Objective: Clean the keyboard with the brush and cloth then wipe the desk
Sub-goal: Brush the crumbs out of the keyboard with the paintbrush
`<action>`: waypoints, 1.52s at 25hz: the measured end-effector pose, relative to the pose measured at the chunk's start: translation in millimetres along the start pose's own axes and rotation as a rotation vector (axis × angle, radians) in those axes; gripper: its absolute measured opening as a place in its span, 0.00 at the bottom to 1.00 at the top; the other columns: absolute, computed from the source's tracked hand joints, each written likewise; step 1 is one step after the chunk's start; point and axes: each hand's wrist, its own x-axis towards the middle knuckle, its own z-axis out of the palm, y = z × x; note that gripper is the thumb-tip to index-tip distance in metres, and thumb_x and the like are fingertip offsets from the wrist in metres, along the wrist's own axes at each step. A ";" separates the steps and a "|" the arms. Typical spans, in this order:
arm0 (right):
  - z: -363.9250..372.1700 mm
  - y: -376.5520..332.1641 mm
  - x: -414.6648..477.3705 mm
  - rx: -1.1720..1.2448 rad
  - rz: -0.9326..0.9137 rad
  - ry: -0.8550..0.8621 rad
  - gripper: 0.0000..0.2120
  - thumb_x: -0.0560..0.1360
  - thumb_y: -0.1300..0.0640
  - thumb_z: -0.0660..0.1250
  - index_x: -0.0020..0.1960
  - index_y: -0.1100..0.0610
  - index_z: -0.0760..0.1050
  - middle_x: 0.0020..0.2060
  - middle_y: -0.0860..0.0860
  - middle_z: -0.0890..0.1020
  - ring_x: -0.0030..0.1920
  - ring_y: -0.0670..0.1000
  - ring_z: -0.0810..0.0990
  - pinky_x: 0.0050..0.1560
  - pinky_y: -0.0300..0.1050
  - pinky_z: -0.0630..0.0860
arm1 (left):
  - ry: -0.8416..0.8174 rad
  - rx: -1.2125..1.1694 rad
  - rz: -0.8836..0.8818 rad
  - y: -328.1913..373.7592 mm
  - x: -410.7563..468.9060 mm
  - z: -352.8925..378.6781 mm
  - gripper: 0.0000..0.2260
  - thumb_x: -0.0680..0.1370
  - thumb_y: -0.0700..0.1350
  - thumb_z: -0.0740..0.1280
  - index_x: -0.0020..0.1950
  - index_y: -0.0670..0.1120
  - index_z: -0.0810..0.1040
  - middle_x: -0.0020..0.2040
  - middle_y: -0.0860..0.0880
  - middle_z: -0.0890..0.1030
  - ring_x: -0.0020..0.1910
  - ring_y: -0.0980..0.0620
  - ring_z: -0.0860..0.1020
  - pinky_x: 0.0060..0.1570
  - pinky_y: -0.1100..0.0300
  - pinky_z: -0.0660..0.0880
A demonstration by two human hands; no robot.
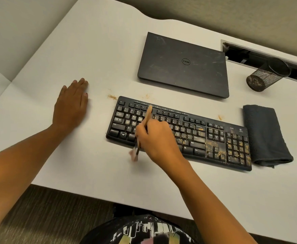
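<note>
Tan crumbs point(212, 143) cover the right half of the black keyboard point(195, 127), and the right hand point(154, 140), pinching the wooden brush point(148, 112) at its near-left edge, could flick grit off the desk point(91, 50) onto the carpet point(47, 217) while the left hand point(72, 104) lies flat, fingers straight.

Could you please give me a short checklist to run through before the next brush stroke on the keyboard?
1. Brush held securely: ok, the right hand grips the brush mid-handle.
2. Bristles on the keys: not ok, they are blurred and off the keyboard's near edge.
3. Right half of the keyboard clean: not ok, crumbs cover it.
4. Keyboard steadied: not ok, the left hand lies flat on the desk, apart from it.
5. Cloth ready: ok, folded just right of the keyboard.
</note>
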 end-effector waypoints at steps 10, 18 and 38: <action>2.5 2.0 7.1 0.009 0.128 -0.052 0.18 0.82 0.53 0.53 0.41 0.62 0.75 0.32 0.52 0.80 0.31 0.47 0.81 0.34 0.46 0.79 | -0.005 -0.010 -0.001 1.2 0.0 -1.9 0.24 0.82 0.48 0.48 0.76 0.44 0.65 0.76 0.47 0.66 0.76 0.47 0.61 0.75 0.53 0.50; -13.2 0.8 14.6 0.060 0.098 0.050 0.17 0.83 0.53 0.53 0.44 0.61 0.75 0.33 0.53 0.80 0.31 0.48 0.80 0.32 0.49 0.79 | 0.007 -0.018 0.004 0.4 -0.2 -1.1 0.22 0.83 0.46 0.50 0.76 0.44 0.66 0.76 0.46 0.66 0.76 0.47 0.61 0.75 0.53 0.50; 3.3 -5.2 6.7 0.137 0.018 -0.024 0.17 0.82 0.56 0.55 0.39 0.60 0.73 0.28 0.46 0.79 0.30 0.46 0.79 0.36 0.46 0.79 | -0.008 -0.007 -0.010 -0.9 0.2 -0.8 0.22 0.83 0.47 0.50 0.76 0.44 0.65 0.76 0.47 0.66 0.76 0.47 0.61 0.75 0.55 0.49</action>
